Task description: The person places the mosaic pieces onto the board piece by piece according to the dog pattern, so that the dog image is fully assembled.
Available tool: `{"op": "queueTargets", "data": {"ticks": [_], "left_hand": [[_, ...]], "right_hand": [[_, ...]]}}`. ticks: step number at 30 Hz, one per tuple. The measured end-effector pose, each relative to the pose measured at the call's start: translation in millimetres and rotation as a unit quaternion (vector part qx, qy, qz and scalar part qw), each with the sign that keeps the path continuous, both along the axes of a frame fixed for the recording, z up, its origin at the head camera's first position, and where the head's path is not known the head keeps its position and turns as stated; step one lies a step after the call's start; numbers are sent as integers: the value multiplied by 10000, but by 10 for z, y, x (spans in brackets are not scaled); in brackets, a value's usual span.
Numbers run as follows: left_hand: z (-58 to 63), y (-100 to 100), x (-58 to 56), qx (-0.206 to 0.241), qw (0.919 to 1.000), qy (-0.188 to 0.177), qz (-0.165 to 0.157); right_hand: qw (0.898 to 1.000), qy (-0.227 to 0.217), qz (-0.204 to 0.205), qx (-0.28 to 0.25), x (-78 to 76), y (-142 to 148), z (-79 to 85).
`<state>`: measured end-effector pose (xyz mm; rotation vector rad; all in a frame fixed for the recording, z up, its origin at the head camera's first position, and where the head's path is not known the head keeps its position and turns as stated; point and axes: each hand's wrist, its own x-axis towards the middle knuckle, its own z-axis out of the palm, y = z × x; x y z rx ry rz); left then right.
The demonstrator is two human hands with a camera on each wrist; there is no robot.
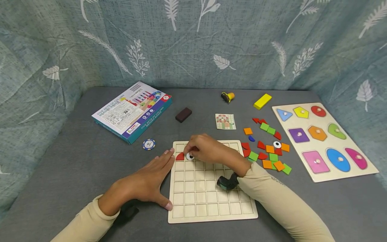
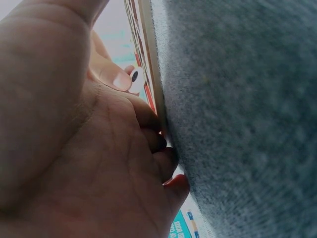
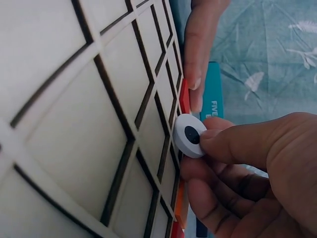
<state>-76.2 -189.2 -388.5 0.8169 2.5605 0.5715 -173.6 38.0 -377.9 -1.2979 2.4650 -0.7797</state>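
Observation:
A wooden grid board (image 1: 201, 198) lies flat on the table. My right hand (image 1: 208, 148) reaches over its upper rows and pinches a white round eye piece with a black dot (image 3: 183, 141) between thumb and fingers, tilted against the grid in the right wrist view. Directly left of it, a red quarter-round piece (image 1: 180, 156) sits in a square of the second row. My left hand (image 1: 148, 178) lies spread along the board's left side, fingertips and thumb tip right at the edge.
Loose red, green and orange pieces (image 1: 273, 157) lie right of the board, another eye piece (image 1: 276, 144) among them. Behind it lies a pattern card (image 1: 225, 121). A shape puzzle (image 1: 308, 153) is at the right, a box (image 1: 121, 117) and poker chip (image 1: 149, 144) at the left.

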Motion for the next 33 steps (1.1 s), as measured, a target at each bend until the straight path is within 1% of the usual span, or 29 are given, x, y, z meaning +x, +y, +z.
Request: {"op": "queueTargets", "data": {"ticks": [10, 18, 23, 26, 30, 33], "left_hand": [[3, 1, 5, -12, 10000, 9, -7], [5, 1, 6, -36, 10000, 39, -14], [5, -3, 8, -66, 10000, 37, -6], [10, 0, 6, -80, 10000, 2, 0], [21, 10, 0, -123, 9999, -73, 34], [24, 15, -7, -180, 9998, -106, 53]], "right_hand": [[9998, 22, -199, -25, -2, 16, -28], [9997, -24, -210, -83, 15, 27, -15], [9999, 49, -117, -99, 15, 29, -6], [9998, -33, -114, -165, 7, 56, 5], [9990, -270, -203, -296, -5, 110, 31], [9983, -303, -257, -418, -14, 170, 42]]}}
